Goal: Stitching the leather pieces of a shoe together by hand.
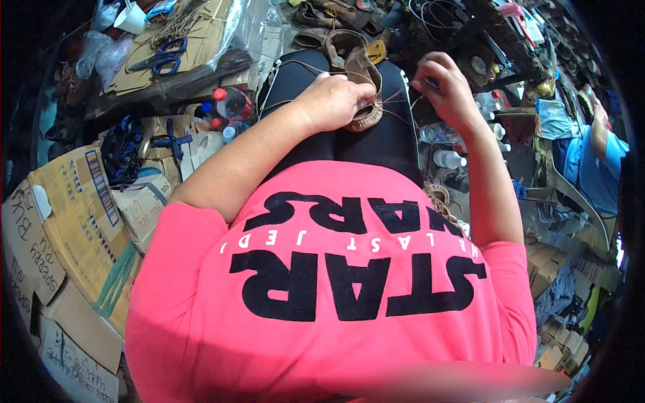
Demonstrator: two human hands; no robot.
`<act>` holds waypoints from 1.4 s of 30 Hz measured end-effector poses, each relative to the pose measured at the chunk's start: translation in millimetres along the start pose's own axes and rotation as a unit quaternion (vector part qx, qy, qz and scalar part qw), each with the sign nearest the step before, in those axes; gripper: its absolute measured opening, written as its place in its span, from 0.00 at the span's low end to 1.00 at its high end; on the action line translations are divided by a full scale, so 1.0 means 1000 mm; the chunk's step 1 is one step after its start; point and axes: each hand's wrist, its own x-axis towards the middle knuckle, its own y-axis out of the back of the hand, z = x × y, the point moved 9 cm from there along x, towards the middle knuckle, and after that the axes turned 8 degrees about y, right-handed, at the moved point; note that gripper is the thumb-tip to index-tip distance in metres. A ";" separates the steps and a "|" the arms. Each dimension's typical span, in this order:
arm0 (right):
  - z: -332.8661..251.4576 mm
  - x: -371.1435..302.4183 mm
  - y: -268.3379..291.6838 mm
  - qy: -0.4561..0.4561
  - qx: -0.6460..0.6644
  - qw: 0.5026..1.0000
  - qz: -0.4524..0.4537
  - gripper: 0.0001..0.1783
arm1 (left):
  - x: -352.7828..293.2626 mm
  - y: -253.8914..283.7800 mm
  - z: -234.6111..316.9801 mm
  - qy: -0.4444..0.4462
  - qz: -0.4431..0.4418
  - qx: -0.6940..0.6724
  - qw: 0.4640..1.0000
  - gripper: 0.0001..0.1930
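Note:
A brown leather moccasin (365,74) rests on my lap, its gathered, stitched toe toward me. My left hand (336,99) is closed on the moccasin near the toe, the thumb and fingers at its opening. To the right of the shoe my right hand (443,87) is raised, its fingers curled. Thin cord (396,98) runs from the stitched toe toward the right hand's fingers. Something small and dark shows inside that hand, too hidden to name. Another length of cord (302,64) loops over my left thigh. A tan leather piece (375,51) lies at the shoe's far side.
Blue-handled scissors (164,59) lie on cardboard at the far left. Bottles (232,104) stand left of my legs, and more bottles (449,159) are on the right. Cardboard boxes (80,201) fill the left. Another person's arm (598,131) shows at the right edge.

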 end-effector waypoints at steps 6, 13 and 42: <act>0.037 -0.007 -0.008 -0.106 -0.035 0.993 -0.030 0.05 | -0.004 -0.005 -0.001 -0.003 0.012 0.005 1.000 0.08; -0.050 0.002 -0.055 0.099 -0.183 0.949 -0.237 0.05 | -0.005 -0.004 0.001 0.005 -0.027 0.001 1.000 0.06; 0.120 -0.173 0.043 -0.308 -0.039 0.936 -0.166 0.13 | -0.144 0.169 -0.172 0.292 0.125 0.139 0.938 0.08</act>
